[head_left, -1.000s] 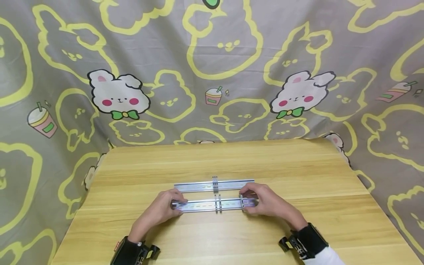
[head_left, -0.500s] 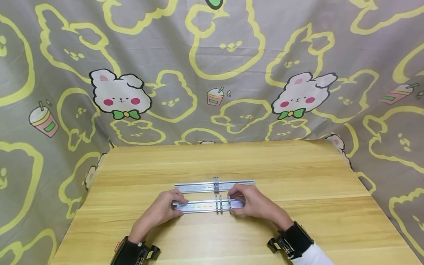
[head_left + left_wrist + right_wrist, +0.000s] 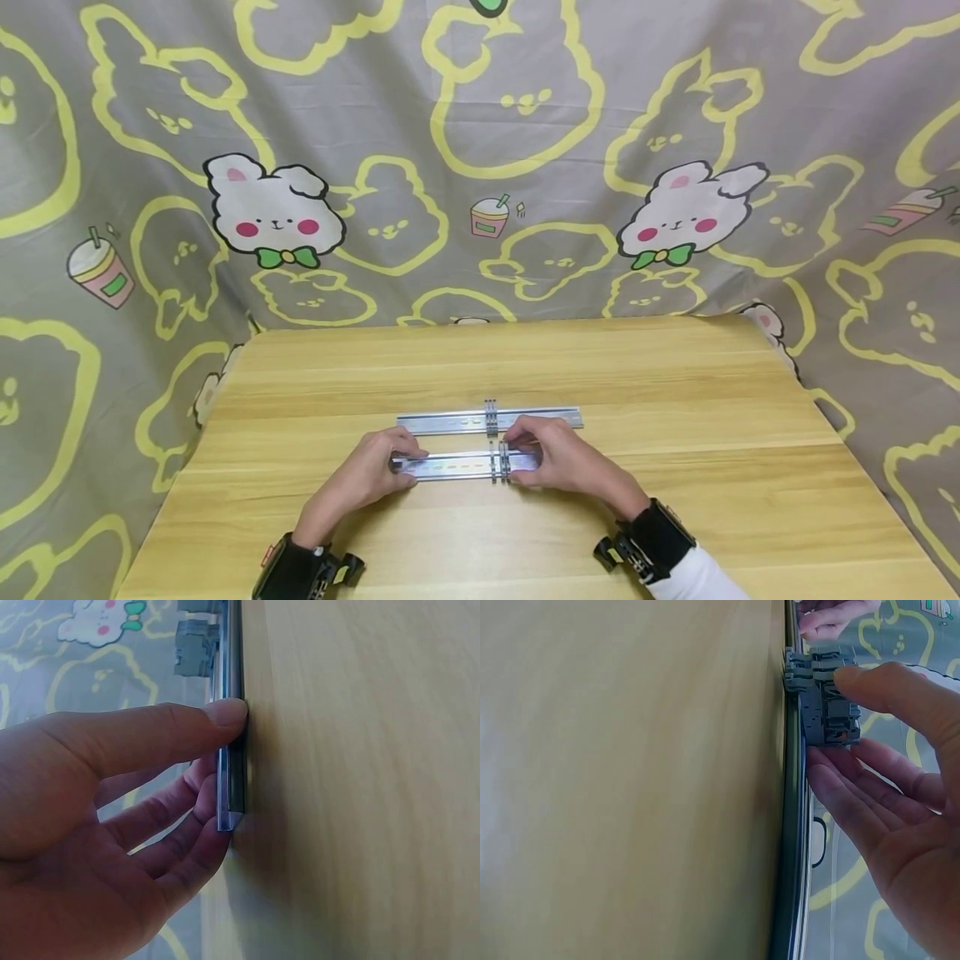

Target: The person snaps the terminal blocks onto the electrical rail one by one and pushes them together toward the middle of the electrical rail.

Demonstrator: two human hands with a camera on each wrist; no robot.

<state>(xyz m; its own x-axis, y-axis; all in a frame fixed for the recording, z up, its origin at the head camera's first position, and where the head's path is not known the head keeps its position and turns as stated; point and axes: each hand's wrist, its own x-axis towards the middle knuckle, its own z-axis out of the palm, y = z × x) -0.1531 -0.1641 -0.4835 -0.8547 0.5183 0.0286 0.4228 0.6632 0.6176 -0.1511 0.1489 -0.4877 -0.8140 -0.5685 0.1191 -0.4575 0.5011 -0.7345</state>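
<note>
A metal DIN rail (image 3: pixel 450 467) lies across the table in front of me. My left hand (image 3: pixel 372 464) grips its left end, thumb on the near edge and fingers on the far edge in the left wrist view. My right hand (image 3: pixel 558 457) pinches a slim grey terminal block (image 3: pixel 831 712) seated across the rail, right of its middle. Its thumb is on the near side and its fingers are behind. Close against that block, to its left, sits another grey block (image 3: pixel 798 672). The right hand partly covers the rail's right end.
Behind and parallel lies a second DIN rail (image 3: pixel 442 424) with several grey terminal blocks (image 3: pixel 491 417) grouped near its middle. Both rails rest on a wood-grain table (image 3: pixel 480 542). A patterned grey curtain (image 3: pixel 420 108) hangs around the table's back and sides.
My right hand has slid the pinched terminal block leftward along the near rail, from near its right end up to the other blocks. The left hand has stayed at the left end.
</note>
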